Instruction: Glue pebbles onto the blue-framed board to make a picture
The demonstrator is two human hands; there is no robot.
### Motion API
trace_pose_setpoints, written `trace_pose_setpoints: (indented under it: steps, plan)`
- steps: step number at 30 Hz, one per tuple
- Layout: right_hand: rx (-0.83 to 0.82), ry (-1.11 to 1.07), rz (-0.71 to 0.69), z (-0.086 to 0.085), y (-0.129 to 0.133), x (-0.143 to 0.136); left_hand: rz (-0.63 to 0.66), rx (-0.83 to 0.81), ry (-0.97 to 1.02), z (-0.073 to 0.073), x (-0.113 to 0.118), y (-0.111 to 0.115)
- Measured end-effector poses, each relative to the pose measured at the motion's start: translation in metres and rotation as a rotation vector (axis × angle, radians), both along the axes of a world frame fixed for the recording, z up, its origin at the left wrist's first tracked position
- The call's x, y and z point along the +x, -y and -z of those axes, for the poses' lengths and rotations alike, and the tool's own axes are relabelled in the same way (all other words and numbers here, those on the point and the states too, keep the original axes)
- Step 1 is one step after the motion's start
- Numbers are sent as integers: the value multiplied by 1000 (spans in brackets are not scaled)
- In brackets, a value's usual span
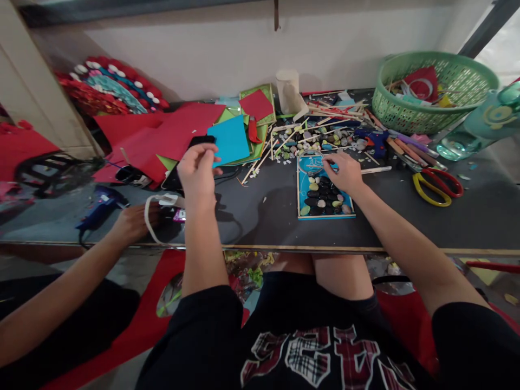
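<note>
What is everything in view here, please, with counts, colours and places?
Table: one, dark grey, centre.
Framed board: one, blue, table's front.
Board stones: many, black and pale, lower board.
Thin loop: one, pale, board's top.
Loose stones: many, mixed colours, behind the board.
Sticks: many, mostly pale, back.
Container: one, white, back.
Paper sheets: several, red, blue, green, left.
Round decoration: one, red, blue, white, back left.
Glue guns: two, mostly blue, left and right.
Scissors: one pair, red and yellow, right.
Basket: one, green, back right.
Bottle: one, bluish, far right.
Co-worker's hand: one, left.
Left hand: one, raised above the table.
Right hand: one, over the board.
</note>
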State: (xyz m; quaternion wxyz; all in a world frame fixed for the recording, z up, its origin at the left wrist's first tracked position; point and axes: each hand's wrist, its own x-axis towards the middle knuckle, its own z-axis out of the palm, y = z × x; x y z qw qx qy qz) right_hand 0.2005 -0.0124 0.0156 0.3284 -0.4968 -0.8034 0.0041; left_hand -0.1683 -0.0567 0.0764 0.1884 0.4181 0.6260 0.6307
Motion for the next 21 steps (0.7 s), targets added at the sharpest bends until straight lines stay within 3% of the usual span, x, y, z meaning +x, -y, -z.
trace_pose_setpoints:
  steps: [1,3,4,5,7,9,10,11,13,16,21]
  plan:
    - [-6,-2,-1,0,0,0,-55,-37,-253,-10,-1,20]
    - [-20,-8,-2,0,0,0,-342,-118,-572,-28,-22,53]
    - [-25,-10,-1,0,-1,0,-454,-270,-615,-36,-41,63]
    - [-26,-10,0,1,-1,1,-466,-508,-629,-41,-63,70]
    - [-21,-8,1,2,-2,1,-460,-727,-573,-43,-111,73]
    - [-20,-3,1,2,-3,1,-351,-835,-570,-31,-154,65]
    - [-23,-1,1,2,-3,1,-126,-816,-568,-21,-173,58]
    - [-28,-2,1,2,-3,1,10,-721,-561,-10,-188,51]
    - [-43,-8,1,1,-2,1,126,-580,-465,10,-212,34]
    - [-61,-16,-5,0,0,1,188,-575,-416,24,-228,9]
    - [-72,-12,-11,0,-1,1,290,-637,-410,16,-221,-14]
